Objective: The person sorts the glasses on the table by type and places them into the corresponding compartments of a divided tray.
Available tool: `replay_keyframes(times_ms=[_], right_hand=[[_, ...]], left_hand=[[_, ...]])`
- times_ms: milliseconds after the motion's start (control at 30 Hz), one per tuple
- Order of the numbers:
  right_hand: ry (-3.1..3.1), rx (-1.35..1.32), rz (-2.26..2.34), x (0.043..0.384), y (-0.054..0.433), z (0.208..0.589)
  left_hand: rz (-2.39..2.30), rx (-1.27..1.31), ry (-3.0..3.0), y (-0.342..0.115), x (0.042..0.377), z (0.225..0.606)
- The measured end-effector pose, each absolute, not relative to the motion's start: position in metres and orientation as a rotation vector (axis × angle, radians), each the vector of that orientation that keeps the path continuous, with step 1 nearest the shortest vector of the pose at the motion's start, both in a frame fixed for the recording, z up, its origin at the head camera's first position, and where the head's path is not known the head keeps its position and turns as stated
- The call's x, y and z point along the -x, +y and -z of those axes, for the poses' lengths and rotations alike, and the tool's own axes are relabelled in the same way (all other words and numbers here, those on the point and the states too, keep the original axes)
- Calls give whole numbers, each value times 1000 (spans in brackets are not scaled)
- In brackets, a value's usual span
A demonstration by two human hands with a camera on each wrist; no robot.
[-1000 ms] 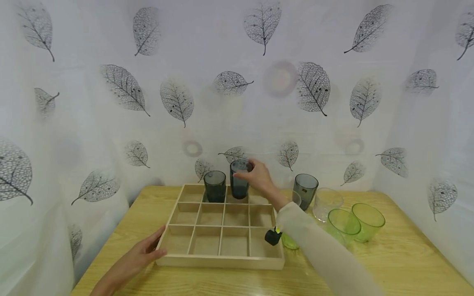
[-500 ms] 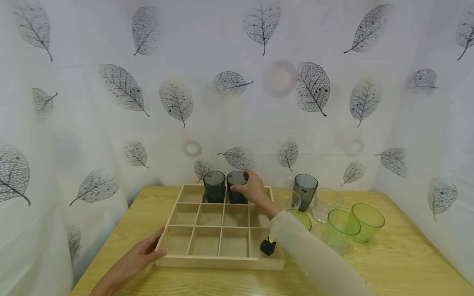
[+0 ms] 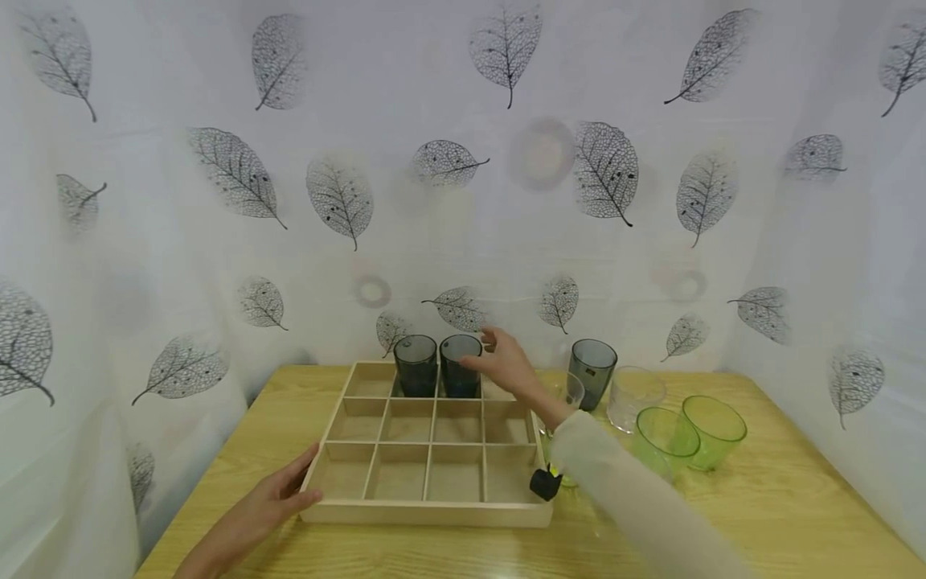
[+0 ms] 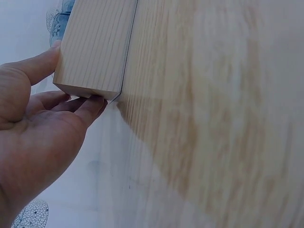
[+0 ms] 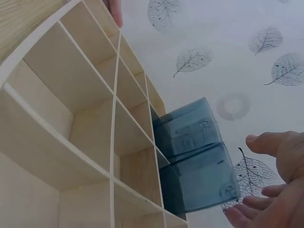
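A pale wooden divided box (image 3: pixel 427 515) sits on the table. Two dark blue-grey glass tumblers stand upright in its back row: the left tumbler (image 3: pixel 415 370) in the second compartment from the left, the right tumbler (image 3: pixel 457 378) in the third. My right hand (image 3: pixel 510 366) hovers at the right tumbler's rim with fingers loosely spread. In the right wrist view that hand (image 5: pixel 280 180) is apart from both tumblers and holds nothing. My left hand (image 3: pixel 278 494) grips the box's front left corner; the left wrist view shows thumb and fingers on opposite sides of the wooden wall (image 4: pixel 95 47).
Right of the box stand another dark tumbler (image 3: pixel 592 376), a clear glass (image 3: pixel 637 402) and green glasses (image 3: pixel 714 434), some partly hidden by my right forearm. A leaf-print curtain (image 3: pixel 448 233) hangs behind the wooden table (image 3: pixel 781 507).
My right hand has lowered the right tumbler into the back row's third compartment, let go of it and drawn slightly right. The left hand keeps its hold on the box.
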State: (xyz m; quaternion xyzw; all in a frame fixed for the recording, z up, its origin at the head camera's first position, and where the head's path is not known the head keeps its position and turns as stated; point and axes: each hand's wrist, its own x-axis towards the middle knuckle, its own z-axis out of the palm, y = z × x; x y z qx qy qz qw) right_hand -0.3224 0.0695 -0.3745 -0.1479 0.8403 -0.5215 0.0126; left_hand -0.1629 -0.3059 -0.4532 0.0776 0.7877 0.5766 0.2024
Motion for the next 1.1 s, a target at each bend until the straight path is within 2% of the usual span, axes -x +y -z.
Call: replay_keyframes(times_ms=[467,1100], right_hand=[[2573,548,1621,312,145,362],[2671,475,1629,299,241,352]], left_hand=[[-1611,-225,2228,-306,161,454],[-1615,-264,2237,-307,162,456]])
